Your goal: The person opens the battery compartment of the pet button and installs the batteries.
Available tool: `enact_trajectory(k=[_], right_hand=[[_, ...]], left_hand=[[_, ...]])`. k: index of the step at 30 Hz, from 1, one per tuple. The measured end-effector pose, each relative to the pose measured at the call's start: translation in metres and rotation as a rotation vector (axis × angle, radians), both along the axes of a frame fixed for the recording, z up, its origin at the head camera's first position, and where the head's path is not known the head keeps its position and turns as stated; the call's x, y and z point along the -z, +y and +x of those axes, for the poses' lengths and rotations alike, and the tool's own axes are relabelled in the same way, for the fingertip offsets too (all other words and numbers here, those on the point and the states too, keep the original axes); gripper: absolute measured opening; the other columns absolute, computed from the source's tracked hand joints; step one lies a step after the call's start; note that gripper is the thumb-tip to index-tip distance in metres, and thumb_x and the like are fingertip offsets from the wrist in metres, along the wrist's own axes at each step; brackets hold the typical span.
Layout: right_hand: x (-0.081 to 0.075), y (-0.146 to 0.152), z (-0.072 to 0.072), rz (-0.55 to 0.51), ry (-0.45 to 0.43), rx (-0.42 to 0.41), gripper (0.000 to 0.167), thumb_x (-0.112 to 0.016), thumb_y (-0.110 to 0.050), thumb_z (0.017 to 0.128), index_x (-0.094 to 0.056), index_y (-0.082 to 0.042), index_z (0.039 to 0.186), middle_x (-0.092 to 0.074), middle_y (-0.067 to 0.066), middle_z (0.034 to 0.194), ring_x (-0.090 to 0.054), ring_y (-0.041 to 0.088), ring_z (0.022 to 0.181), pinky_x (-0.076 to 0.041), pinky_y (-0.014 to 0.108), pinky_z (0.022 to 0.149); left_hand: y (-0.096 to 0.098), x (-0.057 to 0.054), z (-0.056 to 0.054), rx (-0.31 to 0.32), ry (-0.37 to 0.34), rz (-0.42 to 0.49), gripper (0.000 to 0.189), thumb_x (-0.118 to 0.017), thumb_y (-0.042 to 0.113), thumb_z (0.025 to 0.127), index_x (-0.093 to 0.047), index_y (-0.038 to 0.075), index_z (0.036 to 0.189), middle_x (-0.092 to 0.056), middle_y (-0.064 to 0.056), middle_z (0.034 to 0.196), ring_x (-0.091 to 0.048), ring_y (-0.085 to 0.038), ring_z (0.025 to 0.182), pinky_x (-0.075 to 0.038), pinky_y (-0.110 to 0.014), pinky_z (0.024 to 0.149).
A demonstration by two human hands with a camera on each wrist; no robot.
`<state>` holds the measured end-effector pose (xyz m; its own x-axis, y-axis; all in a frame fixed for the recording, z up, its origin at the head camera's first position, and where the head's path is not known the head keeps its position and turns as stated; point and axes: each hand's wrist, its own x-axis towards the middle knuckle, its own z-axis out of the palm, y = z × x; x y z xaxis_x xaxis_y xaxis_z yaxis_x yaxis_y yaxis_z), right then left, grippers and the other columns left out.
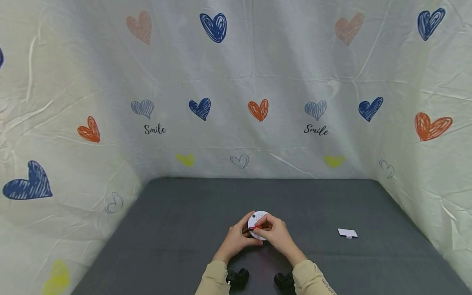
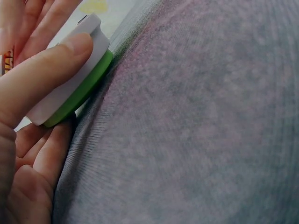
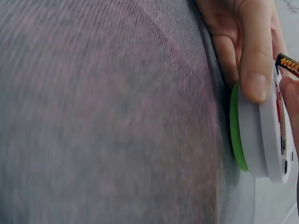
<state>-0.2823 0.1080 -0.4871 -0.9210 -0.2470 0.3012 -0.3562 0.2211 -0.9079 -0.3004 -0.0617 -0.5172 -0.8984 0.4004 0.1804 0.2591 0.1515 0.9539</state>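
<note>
A round white device [image 1: 262, 214] with small holes in its face and a green base [image 3: 237, 128] is held up at the table's near middle. My left hand [image 1: 236, 241] grips it by the edge, thumb on the white side and fingers underneath. Between thumb and fingertips, my right hand [image 1: 278, 235] pinches a small battery [image 3: 288, 65] with a dark end and yellow lettering. One battery end meets an opening in the device's face, where something red shows. The right fingers hide part of that opening.
A flat white cover [image 1: 348, 233] with a small tab lies on the dark grey table [image 1: 191, 209] to the right. A white curtain [image 1: 228, 65] printed with hearts stands behind and at both sides. Black wrist cameras [image 1: 238, 278] sit under the sleeves.
</note>
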Motion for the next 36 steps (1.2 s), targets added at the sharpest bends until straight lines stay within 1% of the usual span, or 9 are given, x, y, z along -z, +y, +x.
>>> enact_trajectory(k=[3,7,9,12,16,21,28,32,36], right_hand=[[0.000,0.002,0.000,0.089,0.058,0.041,0.012,-0.073,-0.008,0.080,-0.063,-0.007,0.086,-0.063,0.003,0.088,-0.064,0.013,0.077,-0.053,0.024,0.065],[0.001,0.004,0.001,0.233,0.152,0.085,0.010,-0.074,-0.007,0.078,-0.065,-0.010,0.082,-0.055,-0.003,0.086,-0.057,0.010,0.073,-0.050,0.022,0.063],[0.002,0.005,0.001,0.295,0.186,0.096,0.010,-0.075,-0.007,0.078,-0.066,-0.012,0.080,-0.052,-0.005,0.086,-0.053,0.009,0.072,-0.049,0.022,0.062],[0.002,0.006,0.002,0.348,0.220,0.102,0.008,-0.075,-0.008,0.078,-0.068,-0.012,0.079,-0.050,-0.006,0.085,-0.050,0.010,0.071,-0.047,0.023,0.060],[0.003,0.007,0.003,0.376,0.246,0.129,0.007,-0.076,-0.007,0.076,-0.071,-0.010,0.078,-0.049,-0.006,0.084,-0.050,0.009,0.072,-0.047,0.023,0.061],[0.003,0.010,0.003,0.412,0.263,0.156,0.006,-0.076,-0.006,0.075,-0.072,-0.010,0.077,-0.049,-0.006,0.084,-0.049,0.009,0.071,-0.046,0.023,0.060],[0.002,0.013,0.002,0.434,0.251,0.127,0.004,-0.075,-0.006,0.077,-0.072,-0.009,0.078,-0.050,-0.005,0.086,-0.052,0.012,0.075,-0.050,0.026,0.066],[0.000,0.013,0.003,0.434,0.234,0.103,0.006,-0.074,-0.005,0.078,-0.071,-0.008,0.082,-0.050,-0.005,0.085,-0.051,0.011,0.073,-0.049,0.024,0.063],[0.000,0.011,0.003,0.418,0.200,0.076,0.012,-0.072,-0.004,0.079,-0.070,-0.009,0.090,-0.049,-0.004,0.086,-0.051,0.010,0.073,-0.048,0.023,0.061]], left_hand=[[0.000,-0.009,0.005,0.005,-0.001,0.013,0.092,-0.083,0.011,0.069,-0.031,0.009,0.145,-0.045,-0.016,0.135,-0.049,-0.023,0.118,-0.048,-0.032,0.087],[-0.001,-0.021,0.012,0.012,0.003,0.009,0.088,-0.081,0.009,0.071,-0.032,0.008,0.144,-0.044,-0.019,0.135,-0.048,-0.026,0.119,-0.048,-0.032,0.087],[-0.001,-0.024,0.013,0.014,-0.003,0.003,0.088,-0.081,0.008,0.071,-0.032,0.008,0.144,-0.044,-0.019,0.135,-0.048,-0.025,0.119,-0.047,-0.032,0.088],[-0.001,-0.026,0.015,0.017,-0.008,0.002,0.089,-0.081,0.009,0.071,-0.031,0.008,0.144,-0.044,-0.019,0.135,-0.048,-0.025,0.119,-0.047,-0.032,0.088],[-0.001,-0.025,0.014,0.019,-0.015,0.007,0.089,-0.081,0.010,0.071,-0.031,0.010,0.145,-0.043,-0.018,0.136,-0.048,-0.024,0.119,-0.047,-0.030,0.088],[-0.001,-0.021,0.012,0.014,-0.006,-0.001,0.089,-0.081,0.009,0.071,-0.031,0.011,0.145,-0.044,-0.018,0.135,-0.049,-0.023,0.118,-0.048,-0.029,0.087],[-0.001,-0.022,0.013,0.018,-0.011,-0.002,0.089,-0.081,0.010,0.071,-0.031,0.011,0.145,-0.044,-0.018,0.136,-0.050,-0.024,0.118,-0.048,-0.028,0.086],[-0.001,-0.022,0.013,0.017,-0.006,-0.004,0.090,-0.081,0.010,0.071,-0.031,0.009,0.145,-0.043,-0.019,0.136,-0.049,-0.024,0.119,-0.048,-0.028,0.087],[-0.001,-0.022,0.013,0.018,0.003,-0.010,0.089,-0.081,0.010,0.071,-0.031,0.007,0.145,-0.043,-0.020,0.136,-0.048,-0.025,0.119,-0.048,-0.029,0.087]])
